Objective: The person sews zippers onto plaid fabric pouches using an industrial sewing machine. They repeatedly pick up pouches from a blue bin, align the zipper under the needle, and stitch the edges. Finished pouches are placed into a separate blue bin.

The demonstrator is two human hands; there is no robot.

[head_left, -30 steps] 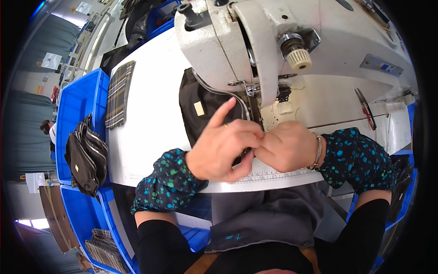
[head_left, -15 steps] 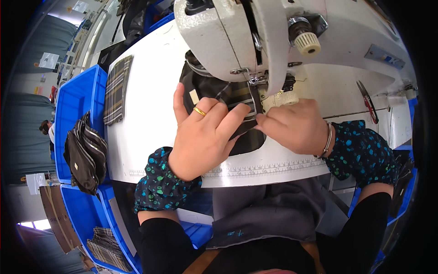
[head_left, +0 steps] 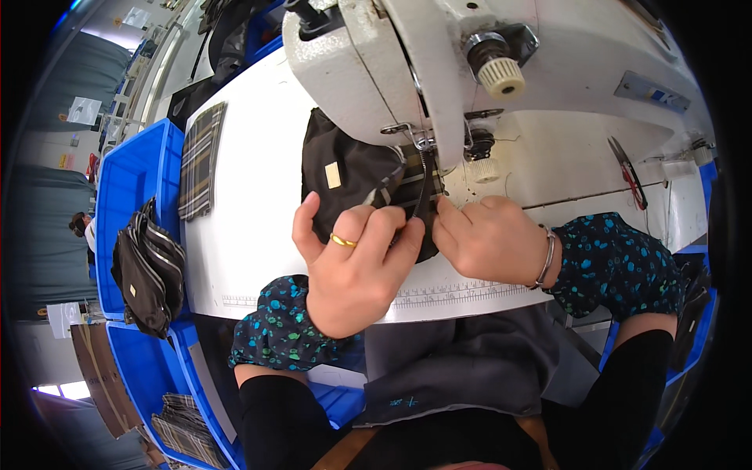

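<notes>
A dark brown fabric piece (head_left: 337, 139) with a plaid part and a small pale label lies under the needle area of a white sewing machine (head_left: 364, 74). A zipper (head_left: 425, 184) runs along it, from the presser foot towards me. My left hand (head_left: 352, 266), with a yellow ring, is closed on the zipper's near end, thumb and forefinger together; the thumb stretches out over the fabric. Curled at the fabric's right edge, my right hand (head_left: 489, 241) has its fingertips pressed together beside the zipper. What exactly they grip is hidden.
A folded plaid cloth (head_left: 202, 160) lies at the table's left. Blue bins (head_left: 137, 153) stand beyond that edge, dark zippered pieces (head_left: 147, 270) draped over one. Red-handled scissors (head_left: 629, 172) lie at the right. A printed ruler (head_left: 462, 294) follows the near edge.
Both hands have come slightly nearer to me. The fabric has turned and spread, showing more of its dark part and label. The zipper now bends leftward near my left fingers.
</notes>
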